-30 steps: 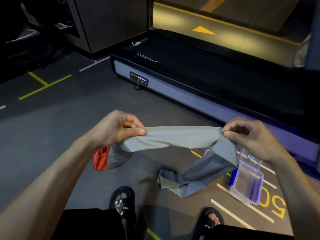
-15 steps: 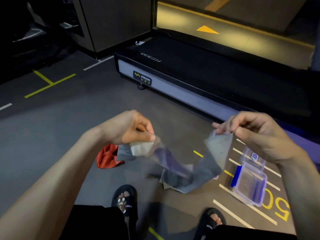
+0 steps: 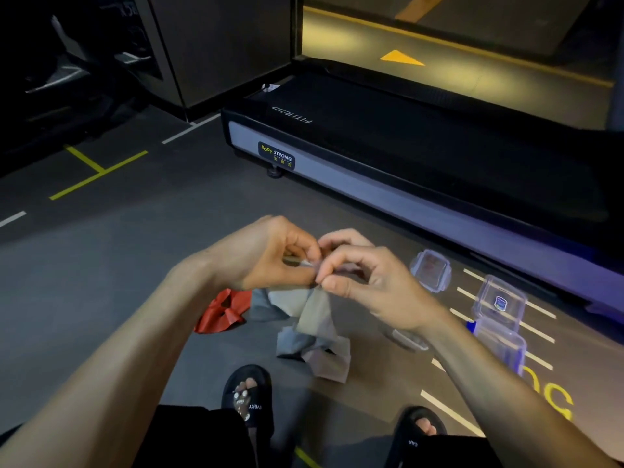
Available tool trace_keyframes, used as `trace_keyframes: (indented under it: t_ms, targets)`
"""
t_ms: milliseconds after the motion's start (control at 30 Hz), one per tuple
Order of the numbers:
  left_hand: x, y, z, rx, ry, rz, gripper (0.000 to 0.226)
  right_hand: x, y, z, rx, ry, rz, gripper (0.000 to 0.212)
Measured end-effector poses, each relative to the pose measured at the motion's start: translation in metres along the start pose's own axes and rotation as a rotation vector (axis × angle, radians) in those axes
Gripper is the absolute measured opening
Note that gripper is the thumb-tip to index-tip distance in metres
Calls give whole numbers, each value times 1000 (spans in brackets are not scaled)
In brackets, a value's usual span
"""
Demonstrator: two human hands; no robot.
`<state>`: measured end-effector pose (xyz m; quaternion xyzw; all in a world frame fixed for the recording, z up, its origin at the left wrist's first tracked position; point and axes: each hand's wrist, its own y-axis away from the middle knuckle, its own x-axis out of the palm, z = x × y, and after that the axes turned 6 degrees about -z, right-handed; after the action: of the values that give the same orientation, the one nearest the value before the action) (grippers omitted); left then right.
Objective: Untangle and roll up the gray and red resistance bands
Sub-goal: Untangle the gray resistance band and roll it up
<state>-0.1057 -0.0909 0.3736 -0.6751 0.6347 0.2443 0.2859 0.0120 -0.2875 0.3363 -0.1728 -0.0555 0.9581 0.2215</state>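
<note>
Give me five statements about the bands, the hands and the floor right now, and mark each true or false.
1. Both hands pinch the gray band. True: the left hand and right hand meet at its top end.
2. The red band is held in the left hand's grip. False: it lies on the floor.
3. The gray band's lower end rests on the floor. True.
4. The clear plastic container sits left of the red band. False: it is to the right, near the treadmill.
5. The gray band is fully rolled. False: it hangs loose.

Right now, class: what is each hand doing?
Left hand: pinching the gray band.
Right hand: pinching the same gray band.
</note>
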Motion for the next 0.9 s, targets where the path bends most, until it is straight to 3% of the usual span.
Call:
trace_keyframes:
  t_ms: [300, 667, 900]
  targets:
    - [-1, 3, -1, 22, 27, -37, 3, -5, -1, 1, 0, -64, 111, 5]
    - [-6, 10, 1, -80, 263, -46, 19, -32, 0, 17, 19, -18, 57, 12]
    - [-10, 11, 2, -82, 242, -39, 19, -45, 3, 22, 5, 24, 16, 10]
